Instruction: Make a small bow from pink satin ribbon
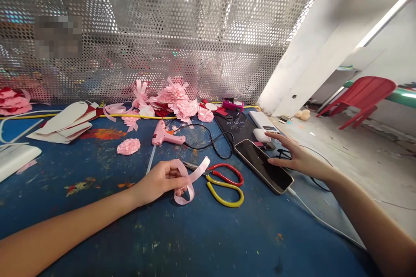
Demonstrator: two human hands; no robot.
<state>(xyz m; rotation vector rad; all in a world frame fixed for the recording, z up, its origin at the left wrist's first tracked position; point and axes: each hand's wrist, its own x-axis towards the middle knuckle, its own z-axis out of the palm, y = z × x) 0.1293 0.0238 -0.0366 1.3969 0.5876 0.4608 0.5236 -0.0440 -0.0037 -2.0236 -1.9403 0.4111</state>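
Note:
My left hand (165,179) is closed on a pale pink ribbon (186,199), which curls in a loop from my fingers with one end sticking up to the right. Just right of it lie scissors (224,185) with one red and one yellow handle, their blades partly behind the ribbon. My right hand (290,153) is open, fingers spread, over a dark-screened smartphone (260,162); its thumb is at the phone's edge, though contact is unclear. Behind my left hand rests a pink glue gun (165,134) with a glue stick in its back.
Pink ribbon flowers (177,97) lie along the perforated metal screen (182,30). A pink oval piece (128,146) and white card cutouts (68,123) are at left. A power bank (262,120) and white earbud case (261,135) sit beyond the phone. A red chair (367,95) stands right.

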